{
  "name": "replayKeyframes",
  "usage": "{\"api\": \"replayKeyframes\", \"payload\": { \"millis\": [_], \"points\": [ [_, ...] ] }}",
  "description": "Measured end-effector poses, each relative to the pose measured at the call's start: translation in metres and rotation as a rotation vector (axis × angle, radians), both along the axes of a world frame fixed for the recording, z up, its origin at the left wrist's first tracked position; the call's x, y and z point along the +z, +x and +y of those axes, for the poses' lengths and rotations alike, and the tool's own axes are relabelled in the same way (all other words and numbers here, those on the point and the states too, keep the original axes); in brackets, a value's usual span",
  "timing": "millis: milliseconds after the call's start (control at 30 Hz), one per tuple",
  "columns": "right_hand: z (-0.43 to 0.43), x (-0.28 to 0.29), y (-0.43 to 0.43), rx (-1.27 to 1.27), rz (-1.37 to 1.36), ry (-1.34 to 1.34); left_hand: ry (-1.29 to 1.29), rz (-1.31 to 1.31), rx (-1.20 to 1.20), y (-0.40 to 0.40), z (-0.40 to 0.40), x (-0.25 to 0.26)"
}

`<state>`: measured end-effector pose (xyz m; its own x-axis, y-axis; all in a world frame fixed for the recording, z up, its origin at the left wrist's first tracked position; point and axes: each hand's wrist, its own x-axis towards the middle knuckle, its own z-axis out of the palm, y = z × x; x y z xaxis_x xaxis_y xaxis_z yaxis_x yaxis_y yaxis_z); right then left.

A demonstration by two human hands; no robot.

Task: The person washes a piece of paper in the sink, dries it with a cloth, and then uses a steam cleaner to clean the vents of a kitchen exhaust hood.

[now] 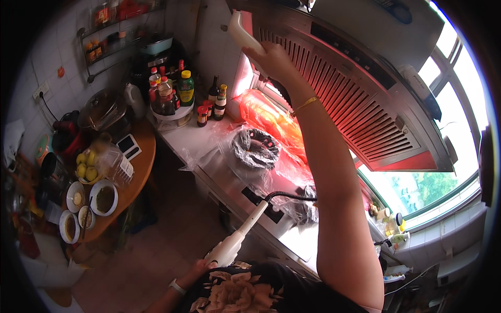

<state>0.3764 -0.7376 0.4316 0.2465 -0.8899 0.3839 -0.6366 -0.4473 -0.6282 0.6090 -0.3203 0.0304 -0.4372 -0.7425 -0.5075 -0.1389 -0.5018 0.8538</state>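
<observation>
High up, my right hand grips a curved white handle or nozzle at the left end of the range hood, below its slotted metal filter. Low in the view, my left hand holds the white body of a handheld appliance against my front. From its tip a black ribbed hose passes behind my right forearm; a dark piece of hose also shows below my right hand. Under the hood, the cooktop lies beneath clear plastic film, with crumpled foil around a burner.
Red plastic lies along the cooktop's back by the window. Sauce bottles crowd a white stand on the counter. A round wooden table at left bears bowls, fruit and a plastic jug. Small bottles line the right windowsill.
</observation>
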Motion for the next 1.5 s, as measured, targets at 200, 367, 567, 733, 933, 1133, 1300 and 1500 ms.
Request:
{"api": "replayKeyframes", "payload": {
  "millis": [200,367,567,733,933,1133,1300,1500],
  "points": [
    [-0.006,-0.032,-0.062,-0.083,0.215,0.145,-0.005,-0.052,-0.033,0.004,0.006,-0.006],
    [0.025,-0.053,-0.121,-0.297,0.09,0.143,-0.018,-0.091,-0.123,0.007,-0.007,-0.003],
    [0.046,-0.092,-0.178,-0.353,0.121,0.266,0.03,0.039,-0.041,-0.002,-0.013,0.018],
    [0.065,-0.096,-0.181,-0.403,-0.07,0.123,-0.01,-0.071,-0.095,0.007,-0.01,-0.016],
    [0.102,-0.103,-0.184,-0.416,-0.034,0.111,-0.132,-0.057,-0.114,0.009,-0.009,-0.027],
    [0.128,-0.106,-0.204,-0.428,-0.162,0.19,-0.038,-0.048,-0.126,0.007,-0.015,-0.014],
    [0.148,-0.109,-0.222,-0.466,-0.326,0.029,-0.061,-0.037,-0.094,0.008,-0.012,-0.017],
    [0.155,-0.124,-0.248,-0.516,-0.15,0.193,-0.055,-0.076,-0.153,0.015,-0.012,-0.036]
  ]
}}
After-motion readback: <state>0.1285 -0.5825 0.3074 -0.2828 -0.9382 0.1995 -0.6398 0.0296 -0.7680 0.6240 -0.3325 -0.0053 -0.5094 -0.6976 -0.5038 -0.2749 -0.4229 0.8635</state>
